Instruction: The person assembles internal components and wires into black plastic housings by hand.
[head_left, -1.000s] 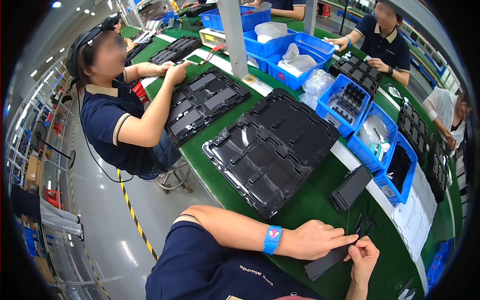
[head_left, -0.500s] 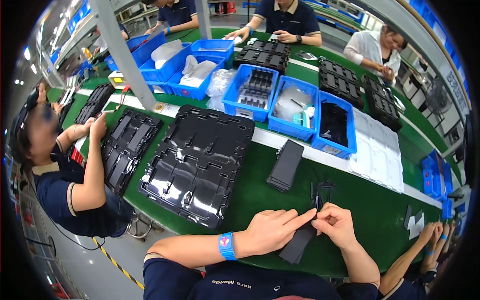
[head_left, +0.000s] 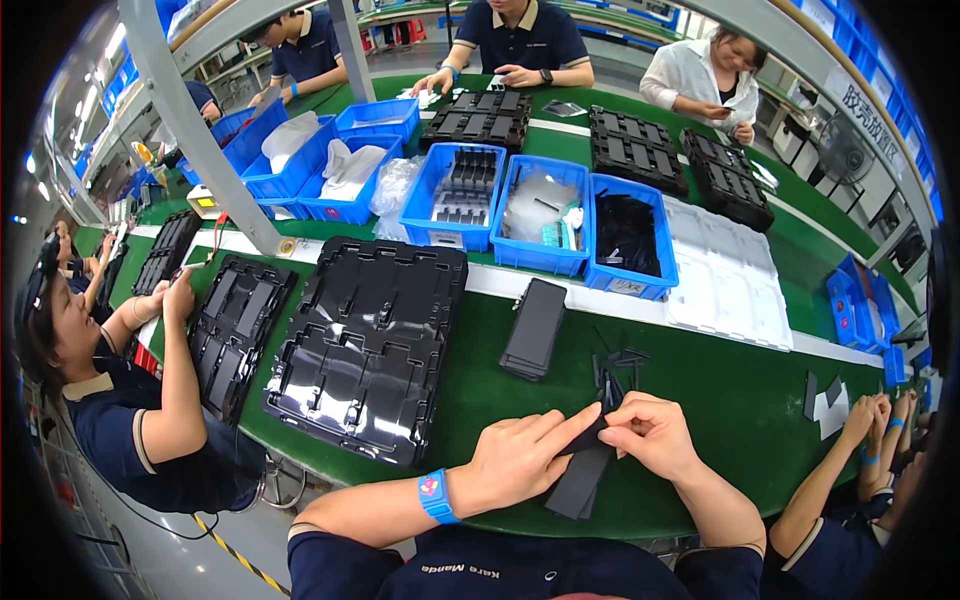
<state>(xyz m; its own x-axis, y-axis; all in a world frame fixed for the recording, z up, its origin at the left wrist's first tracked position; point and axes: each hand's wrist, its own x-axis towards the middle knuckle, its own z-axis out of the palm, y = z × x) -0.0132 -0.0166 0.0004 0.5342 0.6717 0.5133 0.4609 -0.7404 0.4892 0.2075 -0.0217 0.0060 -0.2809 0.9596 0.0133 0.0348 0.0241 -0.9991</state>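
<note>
My left hand (head_left: 520,455) holds a thin black flat piece (head_left: 580,432), its index finger stretched along the top. At the far end of that piece, the thumb and fingertips of my right hand (head_left: 650,435) are pinched together; whatever is between them is too small to make out. Beneath both hands lies a small fanned pile of matt black rectangular plates (head_left: 580,485) near the table's front edge. Several narrow black strips (head_left: 625,365) are scattered just beyond my fingertips. Farther off rests a neat stack of black plates (head_left: 533,330).
A glossy black moulded tray (head_left: 370,350) is to my left. Blue bins (head_left: 545,215) line the middle, beside white trays (head_left: 725,275). A co-worker (head_left: 130,370) sits left; another's hands (head_left: 865,420) are at right. A metal post (head_left: 200,130) rises at far left.
The whole view has shifted a little, so the bins and trays appear farther left. My hands keep almost the same pose at the black piece.
</note>
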